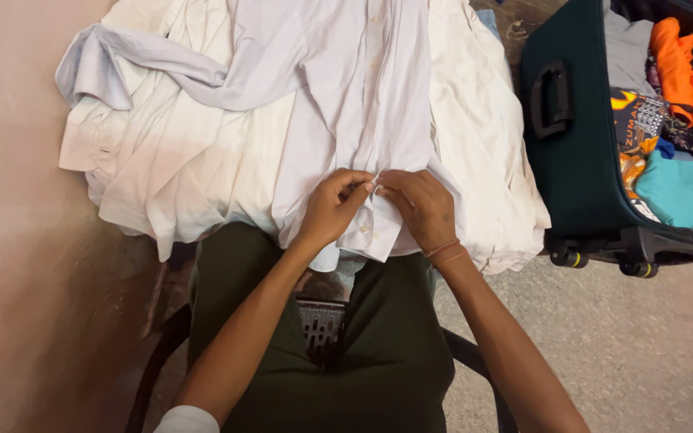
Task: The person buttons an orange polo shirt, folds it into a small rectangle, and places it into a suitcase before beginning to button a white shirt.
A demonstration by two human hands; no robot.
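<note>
Both hands work the white shirt spread over my lap & the clothes pile: left hand and right hand pinching its placket near the hem, prob mid-buttoning, next needs button thru hole.

No packages, signs or screens are seen. One printed item is seen inside the open dark-green suitcase: a dark folded fabric piece with an orange and white print panel, lodged against the suitcase's inner left wall, below the orange garment and above the teal garment. Whether it is a label or a plain garment print cannot be told.
</note>
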